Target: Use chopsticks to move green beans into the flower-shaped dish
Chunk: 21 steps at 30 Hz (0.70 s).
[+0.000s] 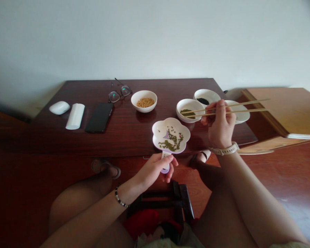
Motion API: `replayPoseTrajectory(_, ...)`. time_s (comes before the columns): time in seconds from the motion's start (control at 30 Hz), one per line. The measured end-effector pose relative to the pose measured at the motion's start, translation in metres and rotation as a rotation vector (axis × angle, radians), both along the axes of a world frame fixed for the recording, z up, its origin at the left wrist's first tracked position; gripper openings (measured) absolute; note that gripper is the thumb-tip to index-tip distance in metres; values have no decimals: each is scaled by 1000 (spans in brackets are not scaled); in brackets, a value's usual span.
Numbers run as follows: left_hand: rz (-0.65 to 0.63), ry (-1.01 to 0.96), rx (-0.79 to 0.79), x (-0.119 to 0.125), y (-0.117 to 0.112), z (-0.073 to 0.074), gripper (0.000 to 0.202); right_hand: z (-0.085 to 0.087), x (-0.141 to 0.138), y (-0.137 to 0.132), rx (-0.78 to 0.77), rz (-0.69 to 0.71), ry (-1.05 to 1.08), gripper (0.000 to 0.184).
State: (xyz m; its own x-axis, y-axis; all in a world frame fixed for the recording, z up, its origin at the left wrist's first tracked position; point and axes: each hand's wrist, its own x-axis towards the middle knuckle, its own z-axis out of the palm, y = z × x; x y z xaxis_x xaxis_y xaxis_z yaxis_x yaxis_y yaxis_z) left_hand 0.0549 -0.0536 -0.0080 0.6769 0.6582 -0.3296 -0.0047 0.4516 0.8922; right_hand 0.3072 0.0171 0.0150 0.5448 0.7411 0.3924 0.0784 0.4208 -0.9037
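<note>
My left hand (161, 167) is closed round the short handle of a flower-shaped dish (184, 130), white with a lilac edge, at the table's front edge. Scattered green beans (170, 145) lie inside it. In my right hand (222, 122) is a pair of chopsticks (244, 103), whose tips reach into a white bowl (181, 106) of green beans (188, 113). Whether the tips pinch a bean is too small to tell. Behind that bowl stands another white bowl (213, 94) with black beans (203, 101). A third white bowl (241, 116) is partly hidden by my right hand.
A white bowl (143, 109) of yellow beans (145, 102) stands mid-table (123, 144). Further left are glasses (120, 93), a black phone (99, 117), a white cylindrical object (75, 116) and a white rounded object (59, 107). A wooden cabinet (291, 110) adjoins the right side.
</note>
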Motion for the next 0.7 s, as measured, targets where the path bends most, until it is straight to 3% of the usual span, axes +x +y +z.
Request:
replayPoseTrajectory(0.13, -2, 2, 6, 0, 0, 0, 40, 1, -14, -9, -138, 227, -116, 45)
replayPoseTrajectory(0.23, -4, 6, 9, 0, 0, 0, 41, -3, -17, -9, -232, 319, -152, 45)
replayPoseTrajectory(0.7, -3, 6, 21, 3, -1, 0, 40, -4, -16, -6, -325, 395, -183, 45)
